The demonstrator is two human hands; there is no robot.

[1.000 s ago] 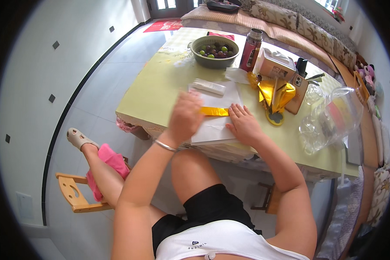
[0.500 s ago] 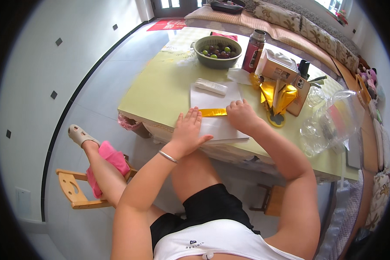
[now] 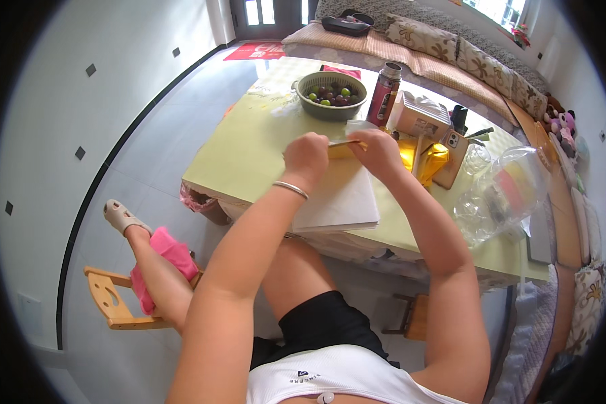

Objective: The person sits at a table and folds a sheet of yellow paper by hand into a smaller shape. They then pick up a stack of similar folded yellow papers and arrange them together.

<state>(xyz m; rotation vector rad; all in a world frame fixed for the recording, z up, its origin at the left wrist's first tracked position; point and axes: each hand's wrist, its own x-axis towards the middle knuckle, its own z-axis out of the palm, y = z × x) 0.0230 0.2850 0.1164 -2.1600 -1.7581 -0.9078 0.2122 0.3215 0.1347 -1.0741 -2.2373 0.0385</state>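
Note:
A narrow gold foil strip [image 3: 341, 144] is stretched between my two hands, lifted above a stack of white paper [image 3: 337, 202]. My left hand [image 3: 306, 159] is closed on the strip's left end, fingers curled under. At the other end my right hand [image 3: 375, 149] pinches it between thumb and fingers. Just beyond my right hand lie larger pieces of crumpled gold foil [image 3: 436, 159]. The white oblong object seen earlier on the paper is hidden behind my hands. My right arm and hand also hide the scissors.
The green-topped table [image 3: 242, 148] holds a grey colander [image 3: 331, 113] of grapes, a dark red thermos [image 3: 384, 94], a tissue box [image 3: 419, 118], a phone [image 3: 453, 161] and a clear plastic bag [image 3: 491, 195] at the right. A wooden chair [image 3: 104, 296] stands at left.
Both hands have risen off the paper and moved away from me, taking the gold strip up with them. My left hand went from lying flat to gripping.

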